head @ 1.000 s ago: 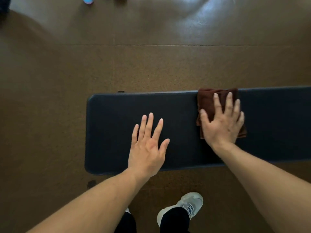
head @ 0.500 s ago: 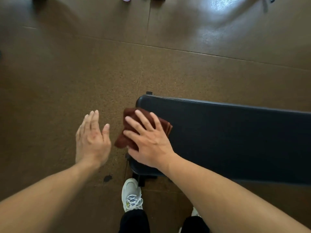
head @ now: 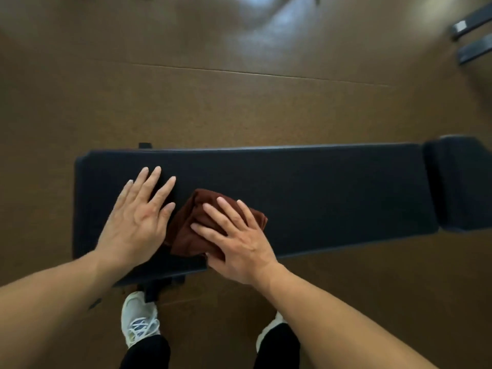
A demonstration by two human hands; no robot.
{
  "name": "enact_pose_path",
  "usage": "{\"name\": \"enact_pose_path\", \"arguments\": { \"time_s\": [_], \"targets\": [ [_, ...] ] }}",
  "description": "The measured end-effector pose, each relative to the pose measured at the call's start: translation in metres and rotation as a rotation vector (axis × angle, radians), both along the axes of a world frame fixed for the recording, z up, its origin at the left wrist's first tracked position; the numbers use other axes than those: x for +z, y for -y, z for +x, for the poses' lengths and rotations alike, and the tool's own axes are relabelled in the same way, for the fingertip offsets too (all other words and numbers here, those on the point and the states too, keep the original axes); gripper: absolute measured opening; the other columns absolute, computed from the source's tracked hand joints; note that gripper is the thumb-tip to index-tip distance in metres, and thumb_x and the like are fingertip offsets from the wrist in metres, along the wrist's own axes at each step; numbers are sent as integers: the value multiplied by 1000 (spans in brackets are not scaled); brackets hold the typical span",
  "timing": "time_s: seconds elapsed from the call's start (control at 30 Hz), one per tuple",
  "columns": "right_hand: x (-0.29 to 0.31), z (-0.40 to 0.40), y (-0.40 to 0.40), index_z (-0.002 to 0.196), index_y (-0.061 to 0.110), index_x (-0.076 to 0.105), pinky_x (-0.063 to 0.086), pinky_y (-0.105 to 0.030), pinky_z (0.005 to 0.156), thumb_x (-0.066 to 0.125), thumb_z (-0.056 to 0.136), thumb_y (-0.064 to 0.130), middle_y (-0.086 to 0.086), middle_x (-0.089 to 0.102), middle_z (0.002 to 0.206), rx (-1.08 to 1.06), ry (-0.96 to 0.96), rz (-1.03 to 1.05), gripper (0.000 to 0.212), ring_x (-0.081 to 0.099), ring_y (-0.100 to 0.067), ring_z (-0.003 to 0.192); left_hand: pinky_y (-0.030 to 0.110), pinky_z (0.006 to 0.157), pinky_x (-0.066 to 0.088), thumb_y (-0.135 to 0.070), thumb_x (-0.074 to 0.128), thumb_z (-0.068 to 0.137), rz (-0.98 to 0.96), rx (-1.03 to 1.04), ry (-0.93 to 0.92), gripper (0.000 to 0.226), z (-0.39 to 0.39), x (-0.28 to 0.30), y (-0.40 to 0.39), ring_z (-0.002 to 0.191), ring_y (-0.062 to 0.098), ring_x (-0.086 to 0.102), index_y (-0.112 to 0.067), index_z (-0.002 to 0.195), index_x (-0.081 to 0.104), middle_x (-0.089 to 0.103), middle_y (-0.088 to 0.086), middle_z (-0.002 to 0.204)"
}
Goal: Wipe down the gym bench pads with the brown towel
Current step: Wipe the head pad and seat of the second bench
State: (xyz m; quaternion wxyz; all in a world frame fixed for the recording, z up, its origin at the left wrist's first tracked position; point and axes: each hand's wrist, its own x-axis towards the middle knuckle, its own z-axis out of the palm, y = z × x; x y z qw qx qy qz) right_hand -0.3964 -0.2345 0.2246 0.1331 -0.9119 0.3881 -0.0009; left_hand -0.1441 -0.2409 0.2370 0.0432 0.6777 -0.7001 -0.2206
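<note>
Brown towel point(head: 194, 225) — bunched, laid on the long bench pad point(head: 319, 187) near its left end | right hand point(head: 237, 241) pressed flat on it, fingers spread, nothing gripped | left hand point(head: 135, 219) laid flat, splayed, just beside — empty | second pad point(head: 460, 182) at right.

The right hand point(head: 237, 241) lay flat, fingers spread, on the bunched brown towel point(head: 197, 225), pressing it to the long bench pad point(head: 319, 195) near its left end. The left hand point(head: 135, 219) rested palm down on the pad just beside the towel, thumb close to the cloth. A shorter second pad point(head: 460, 182) sat past the right end (blurred at the frame edge). Two white shoes point(head: 138, 318) stood on the brown floor point(head: 213, 107).
</note>
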Motion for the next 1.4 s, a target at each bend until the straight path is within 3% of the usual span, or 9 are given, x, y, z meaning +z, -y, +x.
{"name": "enact_pose_path", "arguments": {
  "time_s": [0.1,0.2,0.53,0.67,0.9,1.07,1.23,1.33,1.4],
  "targets": [
    [-1,-72,17,155,38,45,13,-60,127,60,92,52,-2,26,171,-146,16,-38,66,10,-28,161,43,126,-4,-50,19,105,44,94,27,60,-68,-4,4,155,17,-15,-28,160,14,-3,3,169],
    [-1,-154,31,156,38,44,11,-59,127,57,93,52,-2,26,171,-269,-8,-60,66,10,-28,161,44,126,-5,-57,14,100,36,8,70,66,-134,-7,6,154,17,-19,-29,160,6,-7,2,169],
    [0,-382,66,156,36,41,8,-61,127,45,97,51,-4,27,170,-728,-58,-114,61,13,-29,160,50,125,-2,-56,17,103,-39,-169,102,66,-355,-17,23,154,20,-18,-26,161,9,-6,0,169],
    [2,-419,65,155,34,42,22,-57,125,38,97,54,-7,28,169,-1078,-3,-83,62,22,-32,157,54,125,5,-56,20,104,-78,-242,114,66,-398,-20,9,156,24,-11,-23,160,11,0,4,169],
    [-3,-368,52,154,31,46,32,-42,121,51,103,38,-9,29,167,-1857,527,-179,51,34,-31,150,49,125,13,-49,32,106,-136,-439,136,64,-345,-23,-28,156,23,-4,-20,160,17,6,5,169],
    [-5,-292,55,161,34,24,41,-37,114,50,107,38,-7,34,162,-2288,884,-88,60,47,-29,139,49,125,13,-49,33,106,-94,-361,205,65,-243,-25,-72,156,24,-3,-21,161,14,5,6,169],
    [9,-185,29,165,33,17,34,-37,118,45,109,35,-7,20,170,-2214,799,-1,62,36,-30,150,50,124,17,-48,35,104,-79,-258,202,65,-151,-22,-107,157,23,1,-19,160,19,9,6,169],
    [4,-117,-4,164,31,25,26,-36,122,46,110,29,-8,4,174,-1932,640,5,58,14,-31,159,49,125,16,-49,32,103,-47,-119,202,65,-97,-20,-122,157,21,1,-20,160,19,9,5,169],
    [-5,-80,-29,160,28,36,18,-47,127,50,108,25,-10,8,174,-1673,503,-47,54,3,-36,160,49,125,15,-48,32,103,-34,-77,210,65,-65,-20,-134,157,21,2,-21,160,19,10,4,169]
  ]
}}
